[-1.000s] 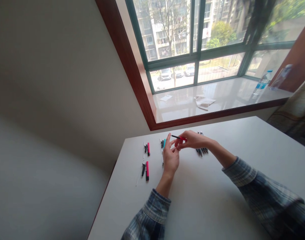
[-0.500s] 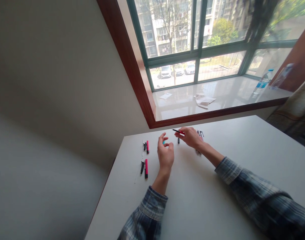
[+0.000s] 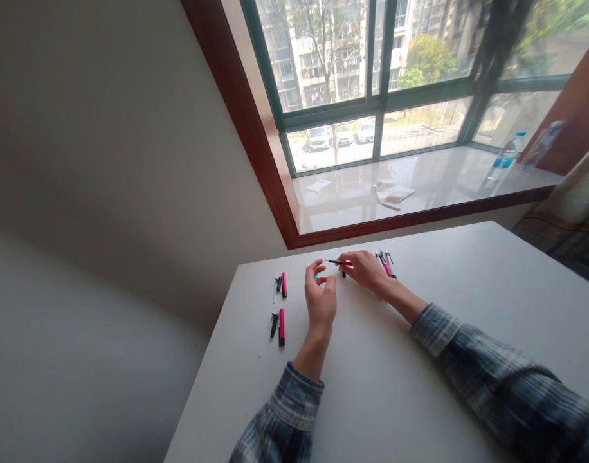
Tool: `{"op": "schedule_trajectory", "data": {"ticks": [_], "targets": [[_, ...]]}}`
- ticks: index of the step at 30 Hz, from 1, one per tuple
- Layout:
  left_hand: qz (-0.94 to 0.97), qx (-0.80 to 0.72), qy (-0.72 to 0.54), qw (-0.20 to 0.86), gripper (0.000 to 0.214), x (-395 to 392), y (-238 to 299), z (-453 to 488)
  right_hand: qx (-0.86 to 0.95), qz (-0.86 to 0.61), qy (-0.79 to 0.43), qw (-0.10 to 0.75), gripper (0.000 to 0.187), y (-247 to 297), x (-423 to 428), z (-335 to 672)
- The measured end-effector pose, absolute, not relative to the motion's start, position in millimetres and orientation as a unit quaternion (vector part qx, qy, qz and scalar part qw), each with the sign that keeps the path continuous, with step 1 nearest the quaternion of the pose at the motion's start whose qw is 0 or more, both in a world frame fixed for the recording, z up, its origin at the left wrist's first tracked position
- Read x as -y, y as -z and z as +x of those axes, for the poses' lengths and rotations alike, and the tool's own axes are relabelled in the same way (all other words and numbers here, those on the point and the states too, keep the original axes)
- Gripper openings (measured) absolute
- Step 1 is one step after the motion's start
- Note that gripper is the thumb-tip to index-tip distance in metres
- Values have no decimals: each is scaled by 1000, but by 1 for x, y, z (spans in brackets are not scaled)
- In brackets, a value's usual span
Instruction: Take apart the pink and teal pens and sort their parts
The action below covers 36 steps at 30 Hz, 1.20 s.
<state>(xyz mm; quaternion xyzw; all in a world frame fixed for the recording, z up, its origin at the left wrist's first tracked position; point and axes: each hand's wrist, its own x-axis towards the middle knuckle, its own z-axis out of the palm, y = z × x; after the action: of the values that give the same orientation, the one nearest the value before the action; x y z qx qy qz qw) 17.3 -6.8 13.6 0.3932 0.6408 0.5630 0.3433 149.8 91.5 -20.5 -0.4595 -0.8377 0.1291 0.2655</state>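
Right, I count two hands over the white table (image 3: pixel 381 386) on my feed. The right hand (image 3: pixel 366 270) pinches one slim red-and-black pen piece (image 3: pixel 341 262), held nearly level above the far part of the tabletop, its dark end pointing toward the left hand (image 3: pixel 321 301). That left hand is loosely curled, thumb apart from fingers; one bit of teal (image 3: pixel 316 278) shows behind them, and I cannot tell whether it is touched. Near the left edge I have two red-and-black barrels (image 3: pixel 281 328), two short black parts (image 3: pixel 274 325) and one thin white rod (image 3: pixel 275 288). One black piece (image 3: pixel 343 273) sits just below the right fingers. Beyond the right wrist I make out at least three pens (image 3: pixel 384 260), partly hidden by it. As for containers, I see two clear bottles on the sill (image 3: pixel 439 177), one blue-capped (image 3: pixel 504 159), the other tilted (image 3: pixel 543 148); their contents I cannot make out.
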Motion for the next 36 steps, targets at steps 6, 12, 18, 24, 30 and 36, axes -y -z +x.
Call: {"op": "schedule_trajectory", "data": {"ticks": [6, 12, 18, 24, 30, 36], "targets": [[361, -635, -579, 362, 41, 4, -13, 15, 818, -451, -172, 312, 15, 13, -92, 149], [364, -585, -592, 418, 41, -3, -10, 4, 727, -391, -398, 400, 28, 3, -68, 153], [405, -485, -564, 531, 48, 6, -18, 18, 560, -241, -698, 375, 37, 10, -10, 179], [420, -314, -509, 683, 51, 15, -29, 24, 357, -190, -843, 355, 29, 1, 10, 189], [394, -296, -525, 694, 45, 18, -31, 26, 349, -168, -865, 318, 32, -3, 7, 195], [396, -314, -550, 665, 35, 17, -27, 31, 383, -170, -847, 326, 41, 5, 7, 194]]}}
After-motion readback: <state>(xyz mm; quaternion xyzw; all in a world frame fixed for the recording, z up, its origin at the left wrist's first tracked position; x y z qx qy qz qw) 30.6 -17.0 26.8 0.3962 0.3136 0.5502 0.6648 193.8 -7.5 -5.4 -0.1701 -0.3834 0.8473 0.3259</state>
